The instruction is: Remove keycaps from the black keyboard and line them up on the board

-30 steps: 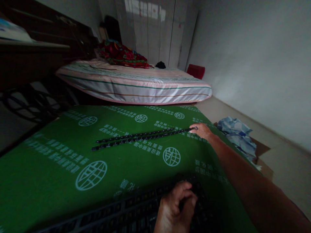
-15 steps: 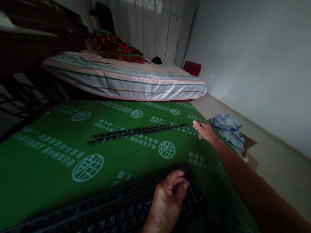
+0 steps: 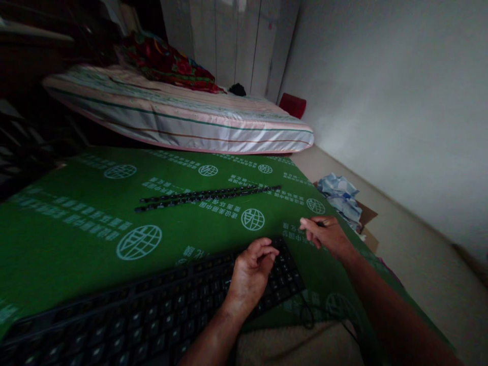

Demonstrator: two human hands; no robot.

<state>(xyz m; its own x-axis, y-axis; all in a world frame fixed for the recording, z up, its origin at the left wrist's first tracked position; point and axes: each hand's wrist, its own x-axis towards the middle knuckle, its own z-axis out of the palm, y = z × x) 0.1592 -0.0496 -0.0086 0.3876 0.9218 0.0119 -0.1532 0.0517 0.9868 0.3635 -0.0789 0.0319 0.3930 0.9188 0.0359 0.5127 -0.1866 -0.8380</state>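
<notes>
A black keyboard lies along the near side of a green printed board. Over its right part is my left hand, fingers curled and thumb tip near the fingertips; whatever they hold, if anything, is hidden. My right hand hovers above the board, right of the keyboard. Its fingers are closed, and a small dark thing, too small to name, shows at them. Farther back, two rows of small black pieces, which look like keycaps, lie side by side and nearly meet at the right.
A black cable curls off the keyboard's right end beside a brownish cloth. Beyond the board stands a bed with a red flowered cover. Crumpled blue-white material and cardboard lie at the right.
My right hand has drawn back from the right end of the black rows towards the keyboard. The view has tilted down a little; my left hand stays over the keyboard.
</notes>
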